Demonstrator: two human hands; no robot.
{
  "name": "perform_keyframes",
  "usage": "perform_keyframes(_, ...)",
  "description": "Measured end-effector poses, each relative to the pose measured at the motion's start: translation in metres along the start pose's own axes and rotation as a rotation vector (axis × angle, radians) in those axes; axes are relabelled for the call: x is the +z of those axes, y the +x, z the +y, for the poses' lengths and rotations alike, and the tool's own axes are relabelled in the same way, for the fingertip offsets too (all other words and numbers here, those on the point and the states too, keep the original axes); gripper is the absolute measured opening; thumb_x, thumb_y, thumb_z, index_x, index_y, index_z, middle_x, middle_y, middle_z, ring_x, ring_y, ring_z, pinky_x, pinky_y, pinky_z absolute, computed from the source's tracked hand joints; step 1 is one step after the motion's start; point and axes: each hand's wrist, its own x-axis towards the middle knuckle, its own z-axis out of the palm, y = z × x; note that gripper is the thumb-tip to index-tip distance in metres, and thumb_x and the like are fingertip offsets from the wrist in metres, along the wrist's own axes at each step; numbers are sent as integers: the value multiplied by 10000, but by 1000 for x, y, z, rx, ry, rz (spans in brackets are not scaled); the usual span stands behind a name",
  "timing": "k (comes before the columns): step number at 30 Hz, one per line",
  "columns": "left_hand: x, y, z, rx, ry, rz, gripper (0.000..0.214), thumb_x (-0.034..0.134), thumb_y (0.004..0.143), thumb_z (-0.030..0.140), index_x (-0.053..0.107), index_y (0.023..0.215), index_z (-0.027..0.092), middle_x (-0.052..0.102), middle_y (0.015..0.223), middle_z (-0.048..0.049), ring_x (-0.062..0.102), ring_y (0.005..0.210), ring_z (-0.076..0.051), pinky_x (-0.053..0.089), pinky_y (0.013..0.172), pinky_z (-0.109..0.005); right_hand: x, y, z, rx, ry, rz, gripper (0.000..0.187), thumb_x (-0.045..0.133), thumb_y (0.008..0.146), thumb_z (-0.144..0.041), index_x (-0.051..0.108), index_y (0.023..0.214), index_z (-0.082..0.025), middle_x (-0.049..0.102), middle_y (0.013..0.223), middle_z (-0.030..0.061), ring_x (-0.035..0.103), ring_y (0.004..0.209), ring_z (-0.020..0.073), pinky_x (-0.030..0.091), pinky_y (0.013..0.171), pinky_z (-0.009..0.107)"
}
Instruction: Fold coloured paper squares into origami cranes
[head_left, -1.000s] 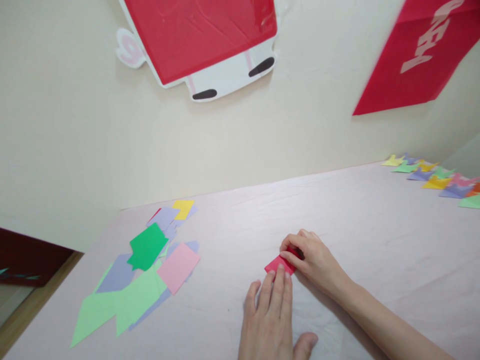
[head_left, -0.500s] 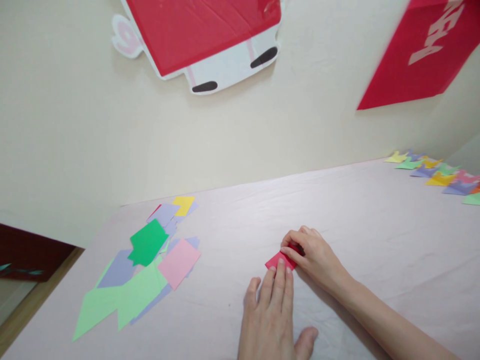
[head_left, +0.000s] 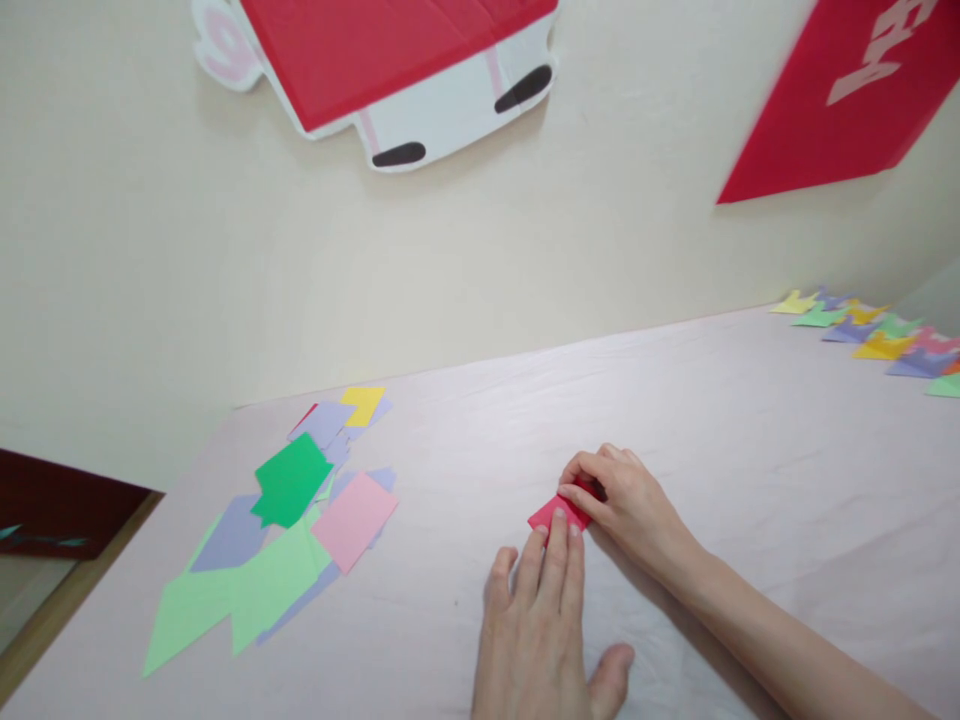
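Observation:
A small folded piece of red paper [head_left: 545, 511] lies on the pale cloth-covered table [head_left: 450, 440]. My left hand [head_left: 534, 620] is flat and outstretched, its middle fingertips resting on the paper's near edge and the thumb spread out to the right. From the right, my right hand [head_left: 621, 502] pinches the paper's far right part between thumb and index finger. That part of the paper is largely hidden by the right hand's fingers.
Colored paper sheets, among them a green one [head_left: 294, 480], a pink one [head_left: 355, 522] and a yellow one [head_left: 364, 405], lie in a loose pile at the left. Several folded paper shapes [head_left: 883, 346] line the far right. Red decorations [head_left: 840, 110] hang on the wall behind.
The view has shifted slightly. Both hands keep nearly the same position on the red paper, with no clear change in the fold.

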Motion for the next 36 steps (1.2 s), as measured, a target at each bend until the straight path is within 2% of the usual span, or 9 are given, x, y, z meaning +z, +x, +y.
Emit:
perform_keyframes(7,-5,4,0,-11,-38,40,755,451,857,681,513,1395,155,504,1448,-91,514,1187,-338,383,988,-517,-3,0,-1,-23,-6,-30,136,584,873,-191,615,743,-216,617,691,14,540,742,206,376,735,353)
perform_keyframes(11,-7,6,1,-12,-49,37,755,462,858,670,518,1389,137,525,1430,-99,513,1178,-342,391,981,-524,-10,-7,-1,-104,1,-50,37,602,838,-178,610,838,-214,641,816,29,536,821,220,382,769,365)
perform_keyframes(17,-7,7,5,-15,-42,62,703,486,847,654,619,1282,118,592,1356,-113,541,1141,-343,403,962,-530,-14,-15,-2,-142,-18,-62,150,623,793,-196,607,940,-219,628,957,52,526,902,236,398,806,380)
perform_keyframes(20,-8,6,7,-50,-45,48,737,489,830,674,603,1301,119,561,1389,-114,538,1157,-341,402,969,-524,-15,-15,-3,-127,-19,-86,150,610,794,-187,599,940,-217,621,958,50,522,900,234,396,811,386)
perform_keyframes(25,-10,7,5,-76,-69,43,837,492,810,703,467,1425,136,501,1447,-85,545,1149,-330,395,968,-508,-16,-13,-3,-115,7,-106,166,571,797,-150,587,947,-217,614,965,49,517,909,236,386,821,393)
perform_keyframes(36,-4,7,3,-58,-54,119,790,512,796,706,562,1348,144,525,1425,-94,558,1112,-333,378,939,-510,-16,-13,-2,-103,37,-100,183,557,772,-123,594,928,-211,620,942,45,525,899,231,386,820,386)
